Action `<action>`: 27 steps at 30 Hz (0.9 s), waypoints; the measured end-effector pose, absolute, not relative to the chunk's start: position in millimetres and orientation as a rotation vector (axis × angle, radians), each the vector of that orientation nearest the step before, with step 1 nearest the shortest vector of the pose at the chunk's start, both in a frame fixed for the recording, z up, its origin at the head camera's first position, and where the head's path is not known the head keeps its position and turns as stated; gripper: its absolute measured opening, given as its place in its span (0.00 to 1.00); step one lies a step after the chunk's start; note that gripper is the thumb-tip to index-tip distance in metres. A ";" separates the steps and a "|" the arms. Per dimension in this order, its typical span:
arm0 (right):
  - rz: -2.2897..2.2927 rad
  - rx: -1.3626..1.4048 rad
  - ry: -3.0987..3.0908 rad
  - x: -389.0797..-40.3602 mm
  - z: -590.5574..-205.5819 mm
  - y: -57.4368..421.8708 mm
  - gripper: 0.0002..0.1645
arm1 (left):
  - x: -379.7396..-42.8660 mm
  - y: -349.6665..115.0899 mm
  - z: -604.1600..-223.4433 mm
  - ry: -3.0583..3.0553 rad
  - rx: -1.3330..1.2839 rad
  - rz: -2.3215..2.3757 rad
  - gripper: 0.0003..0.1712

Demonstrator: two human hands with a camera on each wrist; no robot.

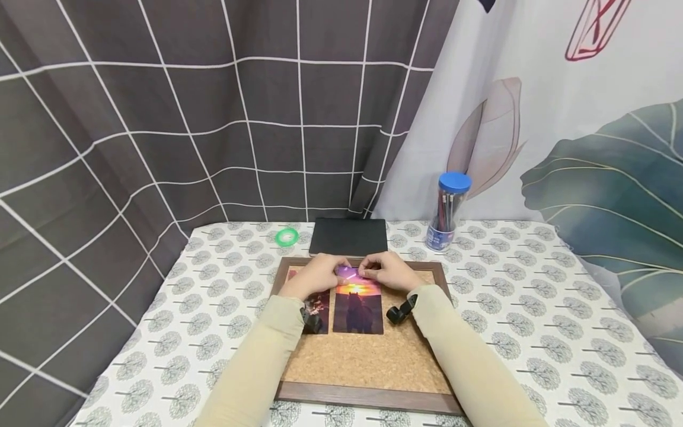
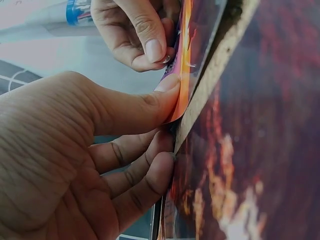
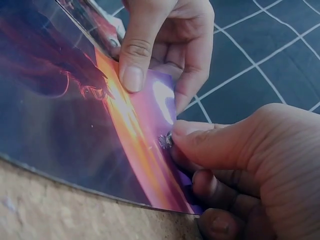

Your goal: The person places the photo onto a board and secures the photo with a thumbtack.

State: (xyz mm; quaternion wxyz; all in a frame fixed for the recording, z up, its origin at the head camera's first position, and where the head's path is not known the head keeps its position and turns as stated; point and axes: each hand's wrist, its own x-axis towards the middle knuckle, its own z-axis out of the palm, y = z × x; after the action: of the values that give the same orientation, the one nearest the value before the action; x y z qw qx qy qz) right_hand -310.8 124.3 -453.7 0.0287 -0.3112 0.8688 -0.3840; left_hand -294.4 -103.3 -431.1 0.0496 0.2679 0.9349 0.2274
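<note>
sunset photo (image 1: 358, 313) in left hand (image 1: 318, 274) near its upper left corner

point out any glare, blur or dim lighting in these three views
Head: bright, fairly even light, with a small white glint on the sunset horse photo; left wrist: dimmer, and the neighbouring photo at right looks soft; right wrist: white glare on the sunset horse photo's purple end, and the corkboard at bottom left looks blurred.
</note>
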 end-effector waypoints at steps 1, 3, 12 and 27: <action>-1.176 -0.956 2.687 -311.1 -453.9 124.3 0.02 | -294.9 -103.4 -431.2 2.846 0.812 0.697 0.15; -1.160 -0.951 2.698 -311.6 -453.7 124.1 0.02 | -295.5 -103.6 -431.5 2.845 0.808 0.696 0.15; -1.239 -0.822 2.684 -312.4 -451.4 126.3 0.03 | -297.7 -104.1 -432.3 2.868 0.836 0.666 0.16; -1.198 -0.874 2.684 -311.7 -454.6 124.0 0.03 | -294.6 -104.7 -432.7 2.880 0.793 0.682 0.15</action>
State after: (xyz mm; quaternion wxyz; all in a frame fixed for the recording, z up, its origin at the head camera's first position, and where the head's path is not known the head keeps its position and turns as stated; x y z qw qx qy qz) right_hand -311.7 124.0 -454.6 0.0376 -0.2848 0.8746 -0.3905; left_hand -294.6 -104.7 -432.7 0.0389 0.2588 0.9392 0.2225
